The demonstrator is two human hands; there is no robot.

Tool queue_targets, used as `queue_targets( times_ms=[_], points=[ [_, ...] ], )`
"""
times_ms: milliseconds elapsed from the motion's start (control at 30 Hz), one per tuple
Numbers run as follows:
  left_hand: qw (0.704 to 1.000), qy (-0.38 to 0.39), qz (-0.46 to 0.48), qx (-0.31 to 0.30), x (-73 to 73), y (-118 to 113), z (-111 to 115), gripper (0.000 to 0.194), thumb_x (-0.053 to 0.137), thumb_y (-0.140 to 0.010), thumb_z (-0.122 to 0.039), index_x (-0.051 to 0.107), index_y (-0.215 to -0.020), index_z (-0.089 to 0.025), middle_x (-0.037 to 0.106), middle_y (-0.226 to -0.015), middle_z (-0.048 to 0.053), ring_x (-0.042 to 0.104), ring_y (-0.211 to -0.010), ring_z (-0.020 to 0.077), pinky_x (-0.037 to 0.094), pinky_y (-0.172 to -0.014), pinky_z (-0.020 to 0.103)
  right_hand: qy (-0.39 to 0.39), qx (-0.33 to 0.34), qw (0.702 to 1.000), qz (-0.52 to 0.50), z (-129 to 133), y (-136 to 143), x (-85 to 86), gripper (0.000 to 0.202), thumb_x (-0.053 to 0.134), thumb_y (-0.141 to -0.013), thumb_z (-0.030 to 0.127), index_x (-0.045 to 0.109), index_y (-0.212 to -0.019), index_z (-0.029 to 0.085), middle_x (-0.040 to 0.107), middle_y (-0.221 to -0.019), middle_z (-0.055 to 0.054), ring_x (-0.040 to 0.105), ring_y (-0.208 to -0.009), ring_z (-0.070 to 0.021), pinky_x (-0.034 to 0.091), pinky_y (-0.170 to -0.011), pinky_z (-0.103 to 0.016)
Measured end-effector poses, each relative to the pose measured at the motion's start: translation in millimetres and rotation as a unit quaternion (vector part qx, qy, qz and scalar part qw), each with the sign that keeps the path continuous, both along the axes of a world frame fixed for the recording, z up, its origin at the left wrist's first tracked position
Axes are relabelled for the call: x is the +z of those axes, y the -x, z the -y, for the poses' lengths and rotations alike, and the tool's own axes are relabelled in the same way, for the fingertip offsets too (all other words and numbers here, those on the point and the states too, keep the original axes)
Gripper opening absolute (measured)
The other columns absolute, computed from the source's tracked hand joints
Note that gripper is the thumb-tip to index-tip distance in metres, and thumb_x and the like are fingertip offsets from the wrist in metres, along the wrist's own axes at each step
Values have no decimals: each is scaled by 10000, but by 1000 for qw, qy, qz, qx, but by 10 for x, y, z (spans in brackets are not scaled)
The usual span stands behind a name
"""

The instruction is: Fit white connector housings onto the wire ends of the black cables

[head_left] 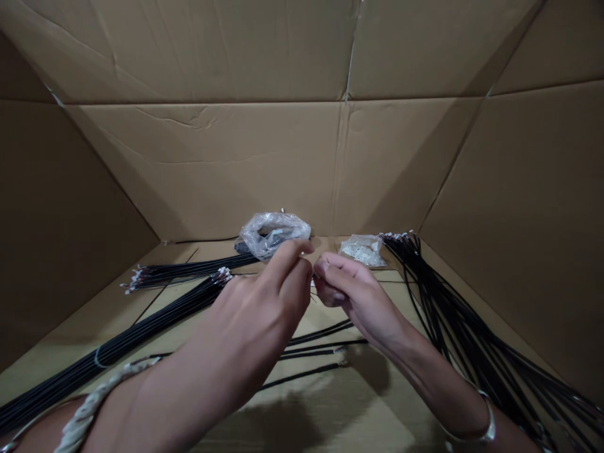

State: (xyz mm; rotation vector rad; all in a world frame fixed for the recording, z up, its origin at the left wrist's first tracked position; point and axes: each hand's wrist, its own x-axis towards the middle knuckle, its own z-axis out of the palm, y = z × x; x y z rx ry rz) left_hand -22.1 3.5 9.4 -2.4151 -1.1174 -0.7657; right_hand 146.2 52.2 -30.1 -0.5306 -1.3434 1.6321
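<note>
My left hand (278, 296) and my right hand (352, 289) meet fingertip to fingertip near the middle of the view. Both are closed in a pinch around something small, mostly hidden by the fingers; a bit of white and thin wires show just below them. Under the hands, several loose black cables (306, 376) lie on the work surface. Behind my left hand sits a clear plastic bag (255, 229) with dark contents. A smaller bag of white pieces (362, 251) lies beyond my right hand.
Cardboard walls (212, 163) rise at the back and both sides. A tied bundle of black cables (155, 324) with white ends runs along the left, another bundle (189, 270) behind it. Many black cables (453, 321) spread down the right side.
</note>
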Motion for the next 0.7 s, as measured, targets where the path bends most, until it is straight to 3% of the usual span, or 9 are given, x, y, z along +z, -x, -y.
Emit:
queue_targets(
  times_ms=[133, 233, 433, 567, 700],
  points=[
    [996, 30, 84, -13, 63, -26, 10, 250, 441, -1049, -213, 630, -895, -161, 707, -1120, 91, 650, -620, 96, 506, -495, 203, 10, 9, 999, -40, 12, -4, -47, 330, 689, -950, 390, 551, -715, 203, 358, -652, 70, 230, -579, -116, 215, -551, -266],
    [985, 97, 137, -30, 126, -1, 16, 215, 527, -1012, -227, 678, -869, -174, 731, -1107, 50, 690, -655, 75, 519, -518, 153, 5, 20, 998, -59, 20, -9, -66, 315, 695, -960, 395, 586, -740, 197, 425, -675, 60, 256, -582, -110, 235, -566, -262],
    [969, 182, 161, -50, 274, 30, 7, 257, 541, -994, -275, 757, -869, -217, 781, -1032, 11, 764, -849, 117, 564, -663, 136, -26, 41, 998, -49, 40, -33, -39, 290, 659, -989, 384, 615, -771, 199, 481, -707, 46, 312, -600, -114, 267, -594, -272],
    [959, 219, 168, -61, 316, 34, 6, 217, 562, -967, -257, 739, -845, -224, 765, -802, -46, 713, -656, 86, 519, -576, 135, -21, 42, 998, -32, 59, -38, -22, 276, 662, -976, 396, 604, -787, 204, 497, -722, 43, 306, -598, -117, 273, -599, -278],
    [978, 152, 126, -65, 261, 51, 28, 227, 534, -971, -208, 709, -826, -198, 702, -683, -53, 619, -528, 72, 454, -515, 176, -29, 22, 999, -7, 88, -25, -6, 317, 647, -971, 408, 549, -745, 209, 431, -693, 52, 299, -609, -126, 265, -600, -288]
  ],
)
